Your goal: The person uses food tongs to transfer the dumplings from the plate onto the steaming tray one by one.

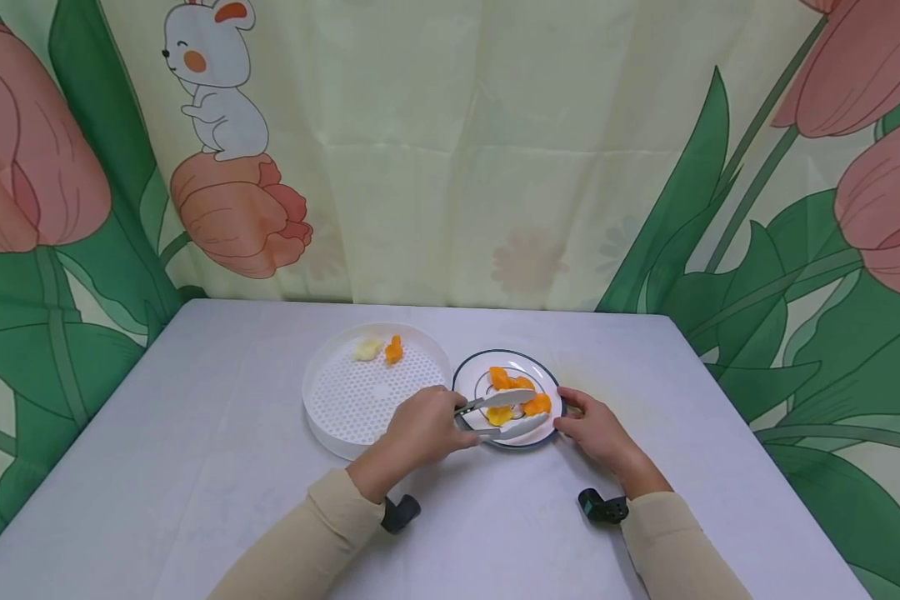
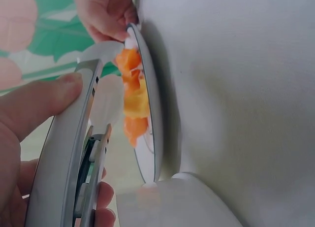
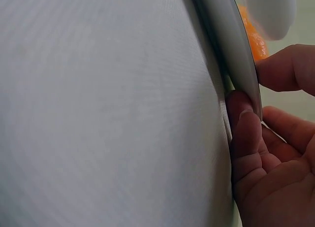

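Observation:
My left hand (image 1: 423,425) holds a pair of tongs (image 2: 61,163) with metal handles and pale, broad tips. The tips are spread apart over a white plate (image 1: 474,375) with dark rings. Several orange pieces (image 1: 537,405) and a yellow piece (image 1: 498,416), soft and irregular in shape, lie on this plate. Whether the tips touch any piece, I cannot tell. At the plate's right edge, my right hand (image 1: 598,429) pinches the rim, thumb above and fingers beneath, as the right wrist view shows.
Left of the plate stands a round white tray (image 1: 367,396) with a perforated floor and raised wall. Toward its back lie a pale yellowish piece (image 1: 367,348) and an orange piece (image 1: 395,350). A white cloth covers the table (image 1: 217,467); a printed curtain (image 1: 450,167) hangs behind.

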`<state>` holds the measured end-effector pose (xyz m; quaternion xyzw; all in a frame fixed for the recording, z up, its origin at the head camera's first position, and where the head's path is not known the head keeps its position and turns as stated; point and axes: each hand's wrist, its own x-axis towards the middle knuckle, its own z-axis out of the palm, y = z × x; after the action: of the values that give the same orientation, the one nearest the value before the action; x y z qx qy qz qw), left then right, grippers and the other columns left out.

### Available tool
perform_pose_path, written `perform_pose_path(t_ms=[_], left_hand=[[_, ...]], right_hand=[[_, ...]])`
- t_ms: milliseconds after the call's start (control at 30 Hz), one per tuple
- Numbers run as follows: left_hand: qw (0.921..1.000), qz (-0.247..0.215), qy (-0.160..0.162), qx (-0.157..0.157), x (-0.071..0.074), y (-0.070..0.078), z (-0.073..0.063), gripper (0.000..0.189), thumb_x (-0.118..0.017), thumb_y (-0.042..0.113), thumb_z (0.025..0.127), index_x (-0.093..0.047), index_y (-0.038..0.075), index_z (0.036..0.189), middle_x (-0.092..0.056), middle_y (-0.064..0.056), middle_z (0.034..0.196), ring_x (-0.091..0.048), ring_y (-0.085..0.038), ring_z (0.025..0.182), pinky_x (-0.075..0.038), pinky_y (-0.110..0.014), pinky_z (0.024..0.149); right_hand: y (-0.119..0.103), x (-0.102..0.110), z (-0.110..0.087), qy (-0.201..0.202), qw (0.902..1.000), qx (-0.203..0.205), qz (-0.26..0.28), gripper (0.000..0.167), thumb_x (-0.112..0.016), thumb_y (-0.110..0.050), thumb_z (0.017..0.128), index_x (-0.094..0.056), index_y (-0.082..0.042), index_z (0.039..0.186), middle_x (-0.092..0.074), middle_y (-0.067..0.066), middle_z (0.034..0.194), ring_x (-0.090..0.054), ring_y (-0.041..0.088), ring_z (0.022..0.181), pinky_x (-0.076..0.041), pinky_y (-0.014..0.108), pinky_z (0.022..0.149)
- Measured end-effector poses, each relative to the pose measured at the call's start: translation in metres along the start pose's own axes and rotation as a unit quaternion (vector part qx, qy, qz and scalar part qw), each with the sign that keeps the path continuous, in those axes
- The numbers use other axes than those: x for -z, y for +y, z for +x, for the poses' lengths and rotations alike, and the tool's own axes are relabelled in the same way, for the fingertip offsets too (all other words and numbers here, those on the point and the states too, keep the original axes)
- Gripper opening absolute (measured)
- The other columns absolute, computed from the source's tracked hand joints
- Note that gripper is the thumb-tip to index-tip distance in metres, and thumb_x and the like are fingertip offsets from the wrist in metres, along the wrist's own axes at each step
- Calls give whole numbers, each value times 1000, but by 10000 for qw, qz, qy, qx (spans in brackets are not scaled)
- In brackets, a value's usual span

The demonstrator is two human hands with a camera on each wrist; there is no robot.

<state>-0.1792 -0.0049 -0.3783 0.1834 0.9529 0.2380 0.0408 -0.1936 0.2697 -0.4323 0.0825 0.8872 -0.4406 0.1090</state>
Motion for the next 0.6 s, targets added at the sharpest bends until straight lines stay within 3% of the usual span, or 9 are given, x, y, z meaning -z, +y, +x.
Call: perform_pose_path(t_ms=[600], left_hand=[[9986, 474, 231, 2, 4, 4, -3, 43, -86, 32, 78, -75, 8, 112, -59, 1, 81, -50, -15, 71, -42, -23, 54]], right_hand=[[1, 1, 0, -35, 9999, 122, -77, 66, -65, -20, 96, -36, -5, 154, -40, 22, 152, -52, 29, 105, -49, 38, 93]])
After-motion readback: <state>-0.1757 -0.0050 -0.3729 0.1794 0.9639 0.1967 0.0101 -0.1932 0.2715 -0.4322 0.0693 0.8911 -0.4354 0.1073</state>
